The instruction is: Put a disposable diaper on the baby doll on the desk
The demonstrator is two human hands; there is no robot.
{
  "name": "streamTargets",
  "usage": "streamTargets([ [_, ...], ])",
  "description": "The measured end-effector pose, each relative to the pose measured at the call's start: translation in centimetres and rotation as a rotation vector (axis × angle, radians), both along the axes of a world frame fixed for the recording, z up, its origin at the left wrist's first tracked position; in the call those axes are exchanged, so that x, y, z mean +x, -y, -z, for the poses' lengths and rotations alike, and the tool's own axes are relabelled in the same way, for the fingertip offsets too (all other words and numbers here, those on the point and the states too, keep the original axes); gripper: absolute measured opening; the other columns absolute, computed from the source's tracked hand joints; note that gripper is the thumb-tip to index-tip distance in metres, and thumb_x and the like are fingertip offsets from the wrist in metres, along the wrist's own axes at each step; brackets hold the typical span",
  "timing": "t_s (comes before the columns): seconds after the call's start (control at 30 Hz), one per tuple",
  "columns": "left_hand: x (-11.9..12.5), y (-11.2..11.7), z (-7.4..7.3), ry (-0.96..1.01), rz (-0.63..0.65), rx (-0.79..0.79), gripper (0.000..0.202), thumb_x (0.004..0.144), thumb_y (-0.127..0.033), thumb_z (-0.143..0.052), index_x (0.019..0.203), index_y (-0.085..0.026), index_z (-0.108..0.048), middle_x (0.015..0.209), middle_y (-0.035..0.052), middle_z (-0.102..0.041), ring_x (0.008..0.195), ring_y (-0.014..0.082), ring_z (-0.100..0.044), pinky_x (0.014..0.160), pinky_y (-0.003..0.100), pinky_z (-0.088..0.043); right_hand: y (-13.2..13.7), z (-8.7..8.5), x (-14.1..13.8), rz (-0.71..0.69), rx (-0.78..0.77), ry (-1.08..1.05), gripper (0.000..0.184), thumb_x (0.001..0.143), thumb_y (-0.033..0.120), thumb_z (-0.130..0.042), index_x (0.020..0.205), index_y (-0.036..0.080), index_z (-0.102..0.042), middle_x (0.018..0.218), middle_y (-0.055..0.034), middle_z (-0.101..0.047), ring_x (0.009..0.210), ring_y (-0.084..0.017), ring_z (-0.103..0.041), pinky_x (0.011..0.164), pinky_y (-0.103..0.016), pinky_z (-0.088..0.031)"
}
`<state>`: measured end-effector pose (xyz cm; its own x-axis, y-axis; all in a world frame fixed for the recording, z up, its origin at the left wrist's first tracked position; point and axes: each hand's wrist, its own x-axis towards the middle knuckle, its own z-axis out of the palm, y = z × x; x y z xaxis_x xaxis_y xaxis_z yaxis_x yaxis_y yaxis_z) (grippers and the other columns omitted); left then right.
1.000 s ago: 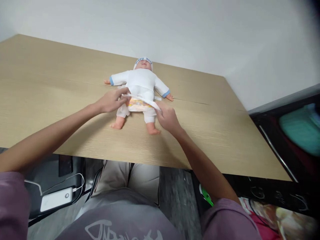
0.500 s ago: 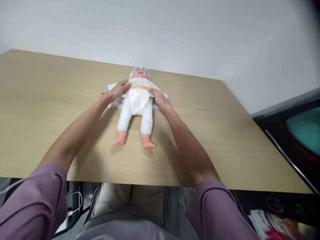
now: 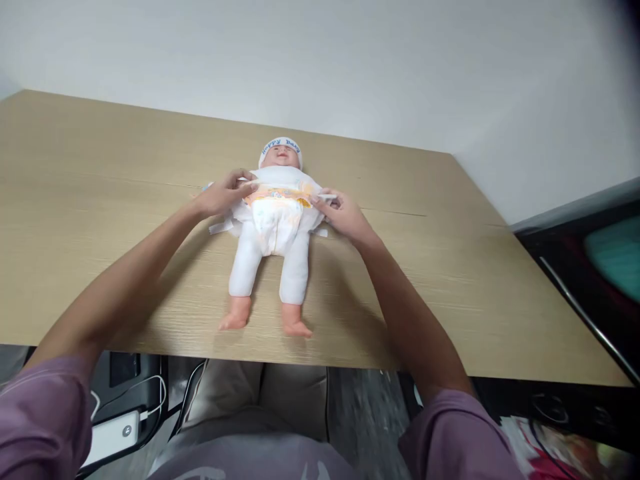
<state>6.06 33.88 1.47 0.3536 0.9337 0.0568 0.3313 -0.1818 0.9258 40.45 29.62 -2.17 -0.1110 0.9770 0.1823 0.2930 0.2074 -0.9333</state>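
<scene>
A baby doll [image 3: 273, 270] in a white suit and cap lies on its back on the wooden table [image 3: 450, 267], feet toward me. A white diaper [image 3: 273, 213] with an orange printed band covers its belly. My left hand [image 3: 220, 197] pinches the diaper's top edge at the doll's left side. My right hand [image 3: 343, 213] grips the diaper's tab at the other side. Both hands rest against the doll's waist.
A white wall rises behind the table. Under the table's near edge lie a white power bank [image 3: 107, 433] with cables at the left. A dark cabinet [image 3: 590, 267] with a teal thing stands at the right. My lap shows below.
The doll has slid toward me and its legs lie lower on the table. The diaper front has been pulled up over the belly, and my hands now hold its two sides at the waist.
</scene>
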Motion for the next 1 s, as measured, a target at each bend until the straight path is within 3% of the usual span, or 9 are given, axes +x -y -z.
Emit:
streamTargets([
  [0.1, -0.1, -0.6, -0.8, -0.153, -0.001, 0.141, 0.037, 0.101, -0.040, -0.074, 0.134, -0.024, -0.070, 0.103, 0.0048, -0.075, 0.090, 0.0211, -0.069, 0.078, 0.033, -0.053, 0.9, 0.5, 1.0, 0.178, 0.166, 0.109, 0.058, 0.090, 0.077, -0.081, 0.115, 0.024, -0.078, 0.106, -0.0081, -0.083, 0.085, -0.025, -0.075, 0.081, -0.041, -0.064],
  [0.23, 1.1, -0.5, -1.9, -0.335, -0.109, 0.445, 0.032, 0.103, -0.025, -0.061, 0.133, -0.022, -0.070, 0.127, 0.0111, -0.080, 0.112, 0.0272, -0.070, 0.104, 0.046, -0.056, 3.9, 2.7, 1.5, 0.288, 0.301, 0.379, 0.037, 0.105, 0.056, -0.066, 0.115, 0.023, -0.077, 0.099, -0.0075, -0.080, 0.078, -0.023, -0.069, 0.085, -0.042, -0.061],
  [0.3, 2.8, 0.3, -2.5, -0.372, -0.106, 0.594, 0.030, 0.106, -0.026, -0.055, 0.132, -0.023, -0.071, 0.136, 0.0133, -0.078, 0.125, 0.0311, -0.067, 0.115, 0.052, -0.052, 5.1, 3.9, 1.5, 0.299, 0.329, 0.481, 0.033, 0.106, 0.055, -0.065, 0.108, 0.023, -0.075, 0.101, -0.0095, -0.079, 0.089, -0.027, -0.071, 0.094, -0.045, -0.060],
  [0.4, 6.3, 2.1, -3.2, -0.419, 0.024, 0.722, 0.032, 0.112, -0.038, -0.055, 0.133, -0.022, -0.073, 0.143, 0.0146, -0.074, 0.137, 0.0356, -0.062, 0.124, 0.056, -0.046, 5.6, 5.2, 1.6, 0.329, 0.307, 0.582, 0.032, 0.104, 0.056, -0.069, 0.103, 0.024, -0.071, 0.103, -0.0118, -0.076, 0.102, -0.032, -0.071, 0.099, -0.048, -0.058],
  [0.5, 9.3, 3.5, -2.9, -0.498, 0.169, 0.742, 0.039, 0.110, -0.050, -0.060, 0.129, -0.022, -0.078, 0.141, 0.0146, -0.075, 0.139, 0.0396, -0.060, 0.124, 0.059, -0.044, 4.9, 5.6, 1.7, 0.360, 0.211, 0.607, 0.033, 0.101, 0.057, -0.073, 0.101, 0.025, -0.066, 0.100, -0.0100, -0.074, 0.096, -0.030, -0.069, 0.095, -0.046, -0.057],
  [0.57, 10.4, 3.9, -2.4, -0.566, 0.193, 0.724, 0.040, 0.107, -0.053, -0.065, 0.126, -0.021, -0.081, 0.140, 0.0148, -0.076, 0.139, 0.0433, -0.059, 0.121, 0.062, -0.044, 4.4, 5.5, 1.7, 0.378, 0.125, 0.602, 0.035, 0.098, 0.059, -0.076, 0.098, 0.025, -0.063, 0.095, -0.0080, -0.073, 0.089, -0.029, -0.067, 0.091, -0.044, -0.056],
  [0.7, 10.7, 4.0, -1.3, -0.626, 0.144, 0.702, 0.044, 0.100, -0.052, -0.073, 0.129, -0.022, -0.084, 0.143, 0.0140, -0.076, 0.138, 0.0469, -0.056, 0.120, 0.066, -0.044, 4.2, 5.4, 1.7, 0.410, 0.010, 0.593, 0.042, 0.090, 0.064, -0.082, 0.089, 0.028, -0.062, 0.083, -0.0044, -0.071, 0.084, -0.028, -0.065, 0.084, -0.041, -0.053],
  [0.8, 10.5, 4.1, -1.0, -0.655, 0.134, 0.700, 0.056, 0.095, -0.061, -0.078, 0.136, -0.023, -0.083, 0.149, 0.0152, -0.073, 0.141, 0.0499, -0.054, 0.119, 0.068, -0.044, 4.4, 5.2, 1.9, 0.348, -0.032, 0.536, 0.048, 0.093, 0.067, -0.075, 0.074, 0.028, -0.056, 0.070, -0.0016, -0.063, 0.074, -0.025, -0.059, 0.078, -0.038, -0.049],
  [1.0, 10.8, 4.4, -0.8, -0.714, 0.135, 0.687, 0.066, 0.088, -0.061, -0.086, 0.143, -0.024, -0.080, 0.159, 0.0160, -0.067, 0.147, 0.0531, -0.051, 0.121, 0.069, -0.042, 4.0, 3.3, 2.7, 0.183, -0.003, 0.159, 0.057, 0.091, 0.079, -0.064, 0.070, 0.027, -0.054, 0.071, 0.0006, -0.054, 0.077, -0.021, -0.054, 0.076, -0.034, -0.046],
])
